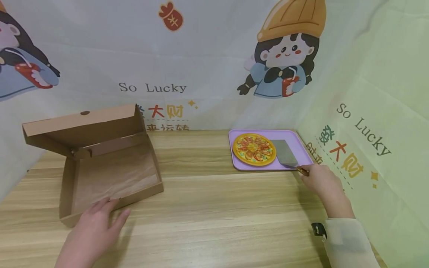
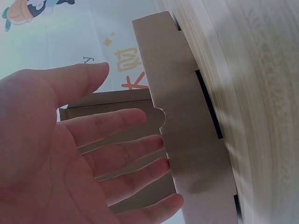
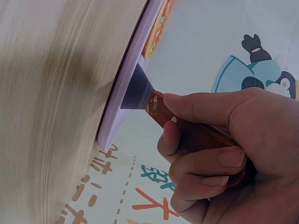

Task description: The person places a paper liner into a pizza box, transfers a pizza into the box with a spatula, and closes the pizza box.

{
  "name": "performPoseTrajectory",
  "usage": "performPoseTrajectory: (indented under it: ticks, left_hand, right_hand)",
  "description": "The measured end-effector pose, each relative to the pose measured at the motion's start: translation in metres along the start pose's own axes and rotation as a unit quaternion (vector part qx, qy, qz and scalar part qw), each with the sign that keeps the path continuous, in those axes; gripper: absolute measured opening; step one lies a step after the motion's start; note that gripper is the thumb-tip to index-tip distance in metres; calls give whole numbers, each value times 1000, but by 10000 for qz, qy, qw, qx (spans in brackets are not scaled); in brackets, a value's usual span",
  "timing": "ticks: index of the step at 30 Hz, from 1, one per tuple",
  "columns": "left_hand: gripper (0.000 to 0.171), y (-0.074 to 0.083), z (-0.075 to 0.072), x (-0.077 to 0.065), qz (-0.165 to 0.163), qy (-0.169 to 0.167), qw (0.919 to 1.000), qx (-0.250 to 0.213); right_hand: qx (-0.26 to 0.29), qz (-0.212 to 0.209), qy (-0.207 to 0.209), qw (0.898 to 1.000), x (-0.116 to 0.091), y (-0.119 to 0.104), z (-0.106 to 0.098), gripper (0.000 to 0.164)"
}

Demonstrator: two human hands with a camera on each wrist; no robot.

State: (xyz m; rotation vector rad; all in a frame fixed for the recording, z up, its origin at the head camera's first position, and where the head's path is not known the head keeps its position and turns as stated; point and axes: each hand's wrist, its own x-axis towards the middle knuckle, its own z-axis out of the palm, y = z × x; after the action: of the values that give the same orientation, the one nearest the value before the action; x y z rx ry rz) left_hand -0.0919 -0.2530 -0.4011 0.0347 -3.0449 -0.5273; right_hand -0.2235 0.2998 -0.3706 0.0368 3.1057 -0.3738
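In the head view my right hand (image 1: pixel 323 182) grips the wooden handle (image 3: pixel 196 135) of a spatula, fingers wrapped round it. The flat metal blade (image 1: pixel 285 152) lies over a lilac tray (image 1: pixel 299 143), its edge beside a toy pizza (image 1: pixel 254 149) with a yellow rim. At the left stands a brown cardboard pizza box (image 1: pixel 117 171), its lid raised and brown paper lining its inside. My left hand (image 1: pixel 95 227) is at the box's front wall, fingers spread and mostly straight, fingertips right at the top edge of the wall in the left wrist view.
A wooden table (image 1: pixel 207 219) carries everything. Behind it and on the right hangs a pale printed cloth (image 1: pixel 207 56) with cartoon figures and lettering, close behind the tray and box. A stretch of table lies between the box and the tray.
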Motion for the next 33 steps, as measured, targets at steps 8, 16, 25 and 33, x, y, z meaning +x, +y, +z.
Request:
performPoseTrajectory:
  ticks: [8, 16, 25, 33]
  left_hand:
    - [69, -6, 3, 1, -19, -14, 10000, -20]
    - [69, -17, 0, 2, -44, 42, 9999, 111]
    - [82, -50, -20, 6, -501, 27, 9987, 117]
    - [101, -75, -33, 15, -1093, -641, 9918, 183]
  right_hand:
    - [-45, -19, 19, 10000, -2, 2, -1, 36]
    - [-72, -101, 104, 9999, -3, 3, -2, 33]
    - [-126, -97, -24, 9999, -3, 2, -5, 35]
    - [-161, -143, -54, 9998, -2, 3, -7, 35]
